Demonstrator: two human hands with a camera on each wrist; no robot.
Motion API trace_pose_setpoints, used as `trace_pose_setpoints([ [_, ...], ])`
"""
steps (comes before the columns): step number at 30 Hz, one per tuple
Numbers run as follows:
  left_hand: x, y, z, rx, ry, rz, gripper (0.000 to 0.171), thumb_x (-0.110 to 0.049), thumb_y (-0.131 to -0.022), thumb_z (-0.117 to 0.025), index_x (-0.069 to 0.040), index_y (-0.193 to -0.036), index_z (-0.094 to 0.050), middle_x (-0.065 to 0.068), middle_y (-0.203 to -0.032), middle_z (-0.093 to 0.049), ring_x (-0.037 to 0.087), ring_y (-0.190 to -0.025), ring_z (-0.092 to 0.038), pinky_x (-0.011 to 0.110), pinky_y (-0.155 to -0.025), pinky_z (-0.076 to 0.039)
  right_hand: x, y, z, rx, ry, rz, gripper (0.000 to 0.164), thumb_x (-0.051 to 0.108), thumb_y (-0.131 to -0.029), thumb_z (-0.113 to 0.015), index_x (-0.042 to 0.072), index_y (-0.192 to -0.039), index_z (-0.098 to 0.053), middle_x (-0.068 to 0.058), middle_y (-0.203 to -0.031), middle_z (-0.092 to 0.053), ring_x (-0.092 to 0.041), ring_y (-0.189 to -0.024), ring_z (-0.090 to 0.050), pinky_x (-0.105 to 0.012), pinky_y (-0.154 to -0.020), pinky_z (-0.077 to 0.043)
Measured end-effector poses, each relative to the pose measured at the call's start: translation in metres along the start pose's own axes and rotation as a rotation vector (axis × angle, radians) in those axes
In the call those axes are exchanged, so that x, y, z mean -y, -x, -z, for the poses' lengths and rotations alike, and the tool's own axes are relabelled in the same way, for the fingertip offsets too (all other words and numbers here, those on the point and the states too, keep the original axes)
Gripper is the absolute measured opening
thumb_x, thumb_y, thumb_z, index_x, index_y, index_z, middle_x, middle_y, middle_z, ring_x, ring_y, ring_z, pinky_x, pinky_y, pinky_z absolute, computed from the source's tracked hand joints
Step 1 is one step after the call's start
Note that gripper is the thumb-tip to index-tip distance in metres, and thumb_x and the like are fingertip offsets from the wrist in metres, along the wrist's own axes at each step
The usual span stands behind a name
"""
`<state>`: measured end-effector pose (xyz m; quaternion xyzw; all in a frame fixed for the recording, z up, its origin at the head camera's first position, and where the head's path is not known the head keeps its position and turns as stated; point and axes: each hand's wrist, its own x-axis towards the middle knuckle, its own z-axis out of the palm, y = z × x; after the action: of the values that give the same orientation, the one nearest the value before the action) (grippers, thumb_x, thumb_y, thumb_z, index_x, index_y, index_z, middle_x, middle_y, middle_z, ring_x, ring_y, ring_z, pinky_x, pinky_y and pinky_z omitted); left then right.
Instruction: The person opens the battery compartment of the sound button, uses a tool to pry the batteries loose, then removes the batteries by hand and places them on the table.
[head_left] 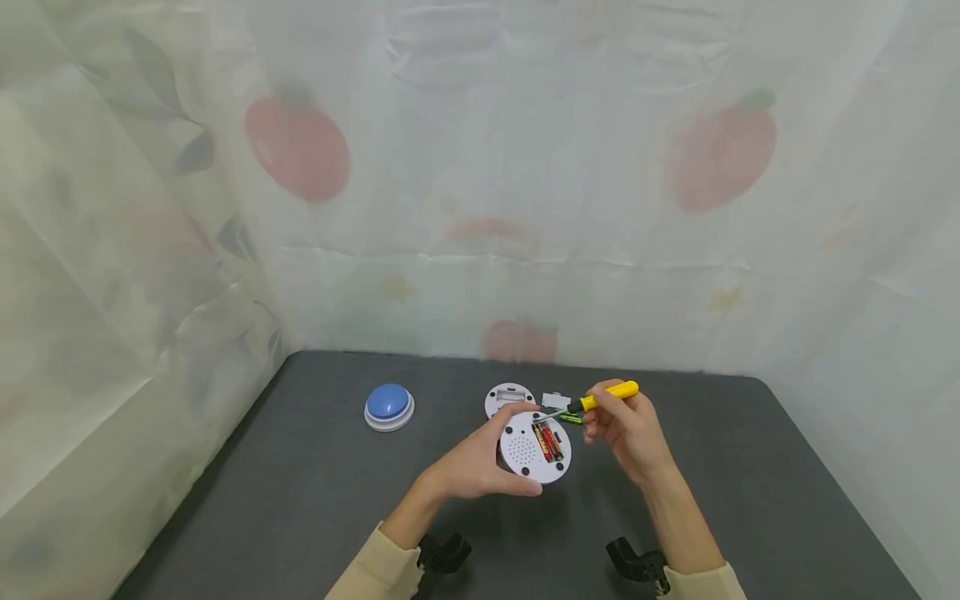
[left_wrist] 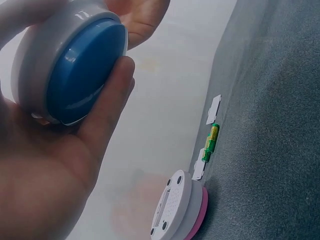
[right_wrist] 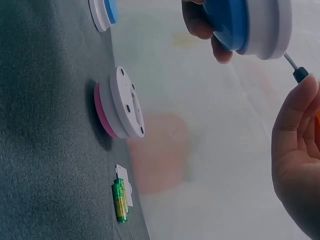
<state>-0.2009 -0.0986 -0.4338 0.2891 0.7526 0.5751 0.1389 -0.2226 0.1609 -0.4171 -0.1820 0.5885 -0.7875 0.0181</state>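
My left hand point(head_left: 472, 460) grips a round push button point(head_left: 517, 450) by its sides, its perforated white underside turned up toward me. Its blue dome point(left_wrist: 87, 70) faces down against the fingers. In the head view, two red batteries point(head_left: 548, 442) sit side by side in its uncovered battery compartment. My right hand point(head_left: 630, 429) holds a screwdriver point(head_left: 611, 394) by the yellow handle. Its metal shaft point(right_wrist: 290, 61) slants left, and the tip is right at the compartment's upper end. In the right wrist view the tip is hidden behind the button's base.
A second blue button point(head_left: 387, 402) stands dome up at the left. Beyond the held one, a pink button point(right_wrist: 102, 112) lies upside down. Beside it are green batteries point(left_wrist: 211, 142) and white battery covers point(left_wrist: 214, 110). Patterned curtains point(head_left: 480, 167) hang around the grey table point(head_left: 300, 517).
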Motion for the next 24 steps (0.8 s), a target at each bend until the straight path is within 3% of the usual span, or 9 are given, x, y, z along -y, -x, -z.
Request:
trace_pose_setpoints([
  [7, 0.0007, -0.0001, -0.0012, 0.017, 0.022, 0.007, 0.095, -0.019, -0.076, -0.09, -0.03, -0.152, -0.034, 0.002, -0.119, -0.058, 0.016, -0.094, -0.067, 0.03, -0.081, -0.055, 0.001, 0.0009, 0.0038, 0.037, 0.037, 0.011, 0.015, 0.009, -0.107, -0.049, 0.005, -0.098, -0.06, -0.006, -0.073, -0.063, -0.015, -0.056, -0.058, -0.027, -0.057, -0.054],
  [12, -0.0004, -0.0005, -0.003, 0.024, 0.004, -0.004, 0.096, -0.019, -0.075, -0.091, -0.031, -0.152, -0.034, 0.0, -0.119, -0.059, 0.014, -0.094, -0.067, 0.029, -0.082, -0.055, -0.0016, -0.0003, 0.0056, 0.034, 0.071, -0.031, 0.018, 0.015, -0.108, -0.051, 0.006, -0.096, -0.06, -0.003, -0.069, -0.063, -0.014, -0.052, -0.057, -0.026, -0.054, -0.053],
  [19, -0.001, -0.0004, -0.0037, 0.022, 0.009, -0.013, 0.096, -0.02, -0.075, -0.091, -0.034, -0.151, -0.034, 0.001, -0.118, -0.059, 0.015, -0.093, -0.067, 0.03, -0.081, -0.056, -0.0032, -0.0025, 0.0037, 0.0, 0.041, -0.082, 0.023, 0.021, -0.108, -0.051, 0.006, -0.092, -0.059, -0.002, -0.065, -0.061, -0.011, -0.049, -0.057, -0.025, -0.053, -0.054],
  [24, -0.001, -0.0005, -0.003, 0.021, 0.018, -0.008, 0.095, -0.019, -0.076, -0.09, -0.034, -0.151, -0.034, 0.001, -0.119, -0.059, 0.015, -0.094, -0.067, 0.03, -0.081, -0.056, -0.0016, -0.0019, 0.0034, -0.007, 0.017, -0.064, 0.019, 0.019, -0.108, -0.051, 0.005, -0.096, -0.057, -0.003, -0.068, -0.062, -0.013, -0.051, -0.057, -0.025, -0.054, -0.054],
])
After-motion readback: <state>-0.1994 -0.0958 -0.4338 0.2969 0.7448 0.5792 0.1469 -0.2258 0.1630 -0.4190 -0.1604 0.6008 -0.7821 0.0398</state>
